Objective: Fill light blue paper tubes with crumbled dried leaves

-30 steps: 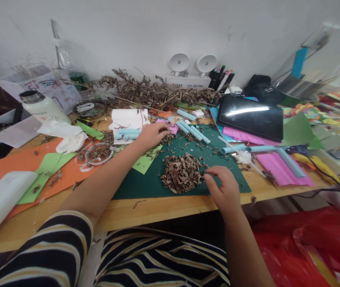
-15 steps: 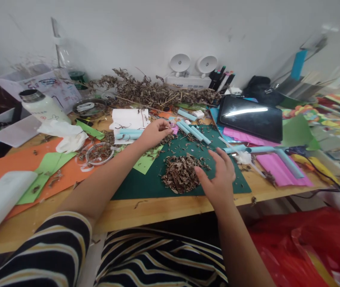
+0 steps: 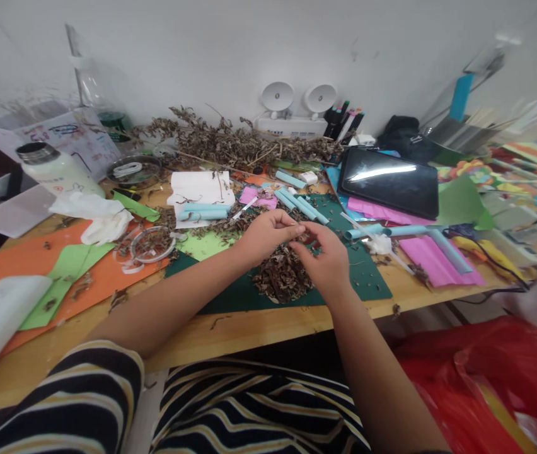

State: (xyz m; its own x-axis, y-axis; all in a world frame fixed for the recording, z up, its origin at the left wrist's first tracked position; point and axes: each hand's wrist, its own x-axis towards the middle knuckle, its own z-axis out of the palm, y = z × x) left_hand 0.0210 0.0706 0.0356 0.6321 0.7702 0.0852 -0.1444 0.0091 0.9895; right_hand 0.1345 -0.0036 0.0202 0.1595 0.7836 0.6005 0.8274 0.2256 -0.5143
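Both hands meet above a pile of dried leaves [image 3: 282, 277] on the green cutting mat [image 3: 230, 296]. My left hand [image 3: 268, 234] is closed in a pinch, its fingertips against those of the other hand. My right hand [image 3: 325, 255] is pinched too, with thumb and fingers together. Whatever lies between the fingertips is too small to name. Behind the hands, pale blue paper tubes [image 3: 302, 205] rest on the mat, and leaf crumbs are scattered round them. A pink paper piece [image 3: 259, 197] lies beyond my left hand.
Dried plant stalks [image 3: 240, 142] lie along the wall. A black tablet [image 3: 389, 183] sits at the back right. On the left are a white bottle [image 3: 58, 167], a round clear dish [image 3: 152, 243] with leaf bits, and a white box-like object [image 3: 6, 321]. A red bag [image 3: 490, 378] is below the table's right edge.
My left hand has come back from the pink paper towards the pile. My right hand, open before, has moved inward and closed, and the fingertips now meet. The view has shifted slightly.
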